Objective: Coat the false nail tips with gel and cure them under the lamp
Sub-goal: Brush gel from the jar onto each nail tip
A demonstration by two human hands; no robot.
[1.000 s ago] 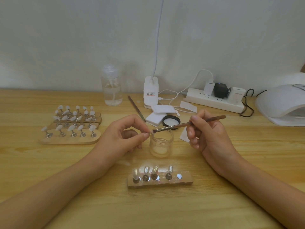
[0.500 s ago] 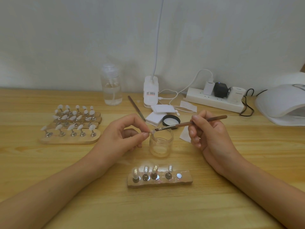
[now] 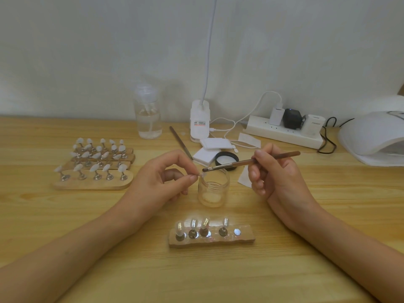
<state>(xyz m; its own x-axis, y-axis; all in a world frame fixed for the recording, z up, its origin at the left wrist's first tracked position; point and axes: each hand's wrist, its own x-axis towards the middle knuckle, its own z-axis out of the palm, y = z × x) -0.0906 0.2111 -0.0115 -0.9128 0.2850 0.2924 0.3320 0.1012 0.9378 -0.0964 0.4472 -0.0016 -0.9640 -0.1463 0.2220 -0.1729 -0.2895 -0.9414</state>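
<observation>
Nothing properly readable here. Just a sticker (image 3: 200, 124) with red and dark print on the white lamp clip base (image 3: 199, 109), way too blurry to make out. Same with the grey brand lettering (image 3: 316, 123) on the white plug adapter (image 3: 312, 131), can't read it.

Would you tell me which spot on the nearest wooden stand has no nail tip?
The rightmost spot: only a bare shiny disc shows there, while the other four on that stand each hold a tip.
</observation>
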